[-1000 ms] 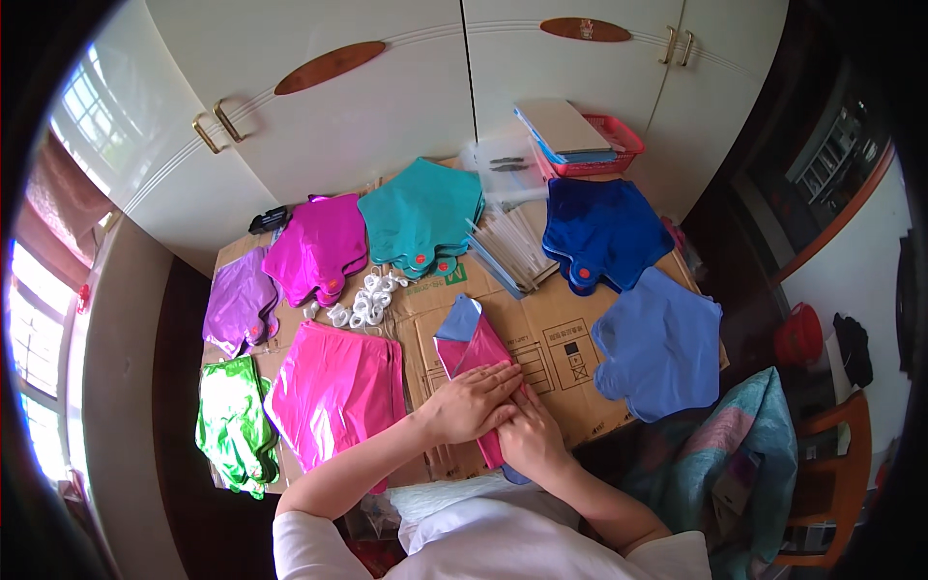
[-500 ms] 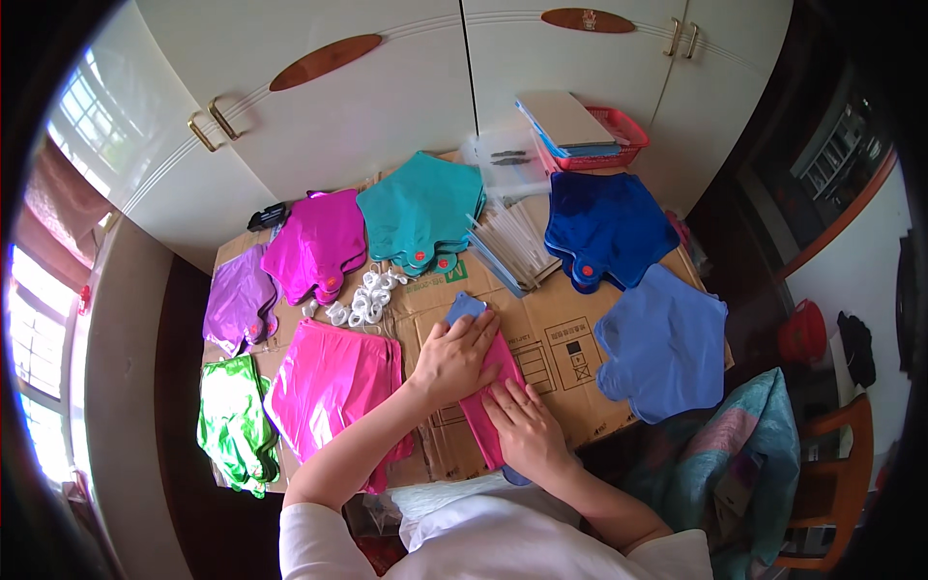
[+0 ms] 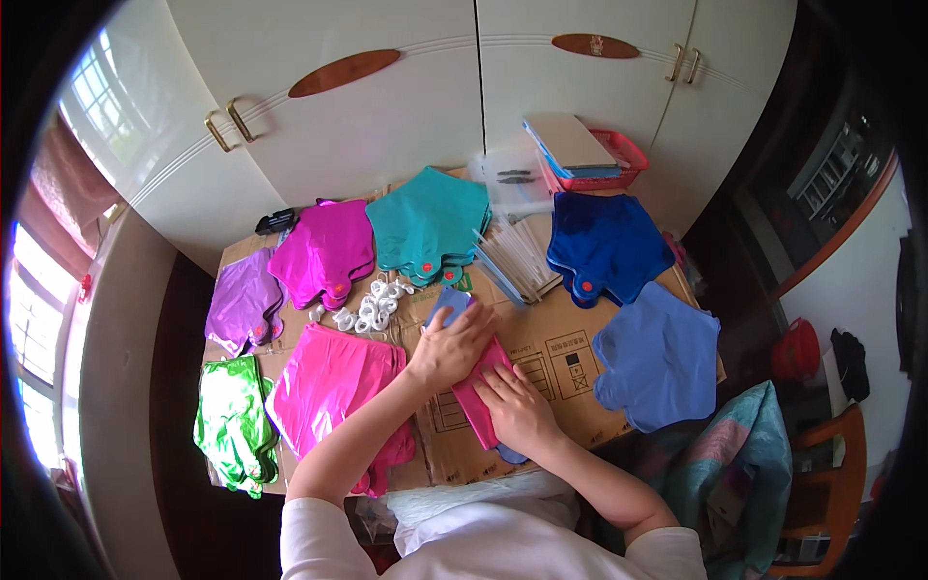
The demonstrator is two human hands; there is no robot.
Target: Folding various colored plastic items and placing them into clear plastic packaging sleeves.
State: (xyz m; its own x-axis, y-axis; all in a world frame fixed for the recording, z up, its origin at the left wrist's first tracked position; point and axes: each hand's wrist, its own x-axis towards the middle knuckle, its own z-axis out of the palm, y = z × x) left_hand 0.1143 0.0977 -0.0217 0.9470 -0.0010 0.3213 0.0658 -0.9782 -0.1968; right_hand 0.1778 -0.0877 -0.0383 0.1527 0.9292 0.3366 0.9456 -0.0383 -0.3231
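Observation:
A pink foil balloon [image 3: 476, 411], uninflated and folded into a narrow strip, lies slanting on the cardboard under both my hands. Periwinkle-blue foil [image 3: 450, 307] shows at its far end, and a bit more pokes out at the near end. My left hand [image 3: 452, 350] presses on the strip's upper part with the fingers stretched out. Lower down, my right hand [image 3: 517, 406] lies flat along its right side, fingers extended. The palms hide part of the strip. Just beyond my left hand sits a heap of small white coiled pieces [image 3: 372, 307].
Around the cardboard [image 3: 619, 411] lie flat star-shaped foil stacks: pink [image 3: 338, 387], green [image 3: 232, 416], lilac [image 3: 240, 300], magenta [image 3: 324, 246], teal [image 3: 430, 217], dark blue [image 3: 609, 242] and periwinkle [image 3: 662, 358]. Thin white strips [image 3: 517, 256] and a red basket [image 3: 619, 159] stand at the back.
The whole view has shifted slightly. Both hands still press on the strip, whose near end has come up a little, and more blue shows beyond my left hand.

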